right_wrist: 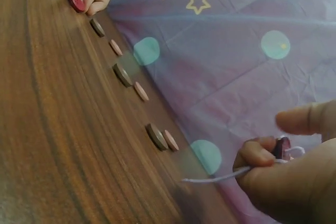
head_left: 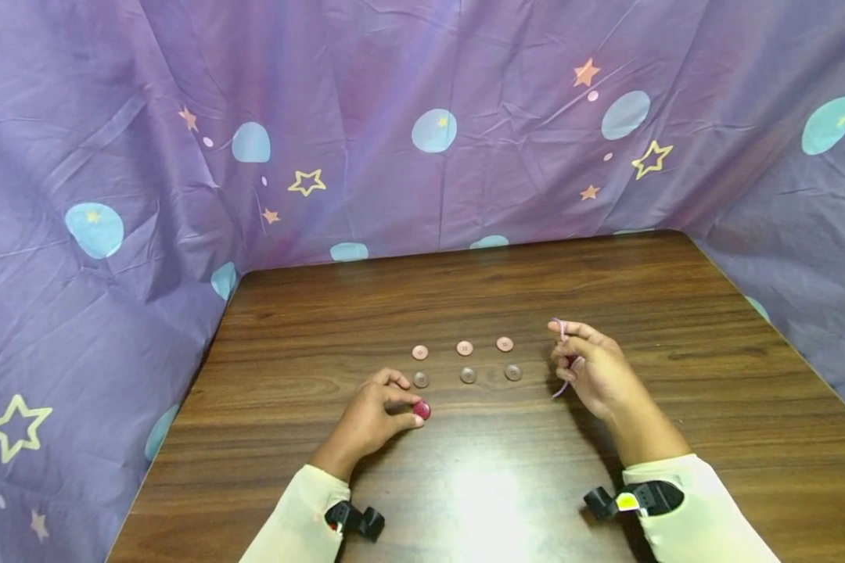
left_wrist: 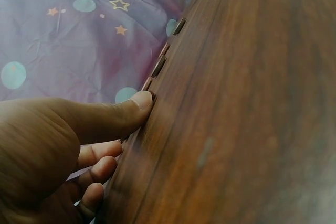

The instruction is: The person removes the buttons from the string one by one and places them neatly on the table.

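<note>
With thumb and index finger, my left hand [head_left: 372,418] pinches a red button [head_left: 422,410] at the tabletop. Just behind that button, two rows lie on the wood: three pink buttons [head_left: 465,348] at the back and three grey-brown buttons [head_left: 468,376] in front. To the right of the rows, my right hand [head_left: 601,379] is raised over the table. Its curled fingers hold a light purple string [right_wrist: 215,180] and a dark red button [right_wrist: 282,148]. One string end hangs out below the fingers. Whether the string passes through that button cannot be made out.
The brown wooden table [head_left: 310,313] shows a bright glare near its front. A purple curtain [head_left: 366,94] with stars and blue spots surrounds its back and sides. Black wrist cameras [head_left: 355,520] sit on both pale sleeves [head_left: 704,516].
</note>
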{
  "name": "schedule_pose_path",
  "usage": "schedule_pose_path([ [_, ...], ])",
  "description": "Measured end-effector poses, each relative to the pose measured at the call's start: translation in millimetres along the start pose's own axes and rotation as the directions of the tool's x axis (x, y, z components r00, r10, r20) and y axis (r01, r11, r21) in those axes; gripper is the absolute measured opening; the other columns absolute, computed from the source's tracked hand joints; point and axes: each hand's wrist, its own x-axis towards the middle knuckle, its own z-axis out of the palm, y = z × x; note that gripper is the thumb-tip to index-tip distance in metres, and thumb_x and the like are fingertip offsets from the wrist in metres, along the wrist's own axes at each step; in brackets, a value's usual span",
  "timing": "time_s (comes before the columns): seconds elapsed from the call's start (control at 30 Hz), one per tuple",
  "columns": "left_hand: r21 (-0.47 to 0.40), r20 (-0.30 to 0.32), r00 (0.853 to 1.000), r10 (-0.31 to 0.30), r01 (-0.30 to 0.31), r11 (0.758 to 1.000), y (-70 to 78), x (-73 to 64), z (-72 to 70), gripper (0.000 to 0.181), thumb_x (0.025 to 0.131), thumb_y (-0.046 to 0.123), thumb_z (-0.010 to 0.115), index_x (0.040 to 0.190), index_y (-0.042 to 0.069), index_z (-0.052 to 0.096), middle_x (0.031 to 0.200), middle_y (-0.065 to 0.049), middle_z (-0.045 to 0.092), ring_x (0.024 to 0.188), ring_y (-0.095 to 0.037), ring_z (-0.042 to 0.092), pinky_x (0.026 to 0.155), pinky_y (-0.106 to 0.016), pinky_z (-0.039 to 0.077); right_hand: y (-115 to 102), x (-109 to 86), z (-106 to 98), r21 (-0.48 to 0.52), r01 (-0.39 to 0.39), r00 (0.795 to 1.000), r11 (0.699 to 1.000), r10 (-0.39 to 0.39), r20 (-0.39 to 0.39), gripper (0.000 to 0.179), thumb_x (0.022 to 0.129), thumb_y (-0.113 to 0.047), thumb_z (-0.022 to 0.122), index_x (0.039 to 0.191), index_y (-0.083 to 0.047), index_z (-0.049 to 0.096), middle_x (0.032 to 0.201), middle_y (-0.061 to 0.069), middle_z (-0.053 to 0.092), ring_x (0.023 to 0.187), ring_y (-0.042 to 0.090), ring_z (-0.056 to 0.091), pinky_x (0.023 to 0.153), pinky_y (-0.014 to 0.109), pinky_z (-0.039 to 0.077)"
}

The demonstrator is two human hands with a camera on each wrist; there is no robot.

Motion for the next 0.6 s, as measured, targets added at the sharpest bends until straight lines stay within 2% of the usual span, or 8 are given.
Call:
schedule_pose_path([
  [0.13,0.007,0.005,1.0,-0.003,0.003,1.0,-0.5,0.0,-0.1,0.024,0.079,0.014,0.097,0.102,0.012,0.089,0.119,-0.007,0.069,0.113,-0.02,0.063,0.101,-0.037,0.052,0.1,0.1,-1.0,0.004,0.036,0.999,0.999,-0.036,0.021,0.043,0.101,0.015,0.045,0.118,-0.017,0.068,0.095,-0.005,0.053,0.078,0.007,0.052,0.064,0.02,0.037],
  [0.33,0.02,0.005,1.0,0.0,0.0,1.0,-0.3,0.5,-0.1,0.025,0.079,0.014,0.097,0.103,0.011,0.089,0.12,-0.007,0.069,0.113,-0.021,0.063,0.101,-0.038,0.051,0.1,0.7,-0.7,-0.002,0.057,0.998,0.998,-0.057,0.02,0.038,0.107,0.009,0.051,0.119,-0.022,0.069,0.095,-0.007,0.06,0.082,0.007,0.058,0.067,0.019,0.042],
  [0.6,0.041,0.007,1.0,0.015,-0.015,0.999,0.0,-1.0,-0.1,0.025,0.08,0.013,0.096,0.104,0.011,0.088,0.12,-0.005,0.07,0.112,-0.02,0.063,0.1,-0.037,0.052,0.8,0.6,0.2,0.012,0.075,0.997,0.997,-0.075,0.014,0.04,0.105,0.011,0.053,0.119,-0.023,0.069,0.097,-0.006,0.066,0.08,0.007,0.062,0.066,0.018,0.043],
])
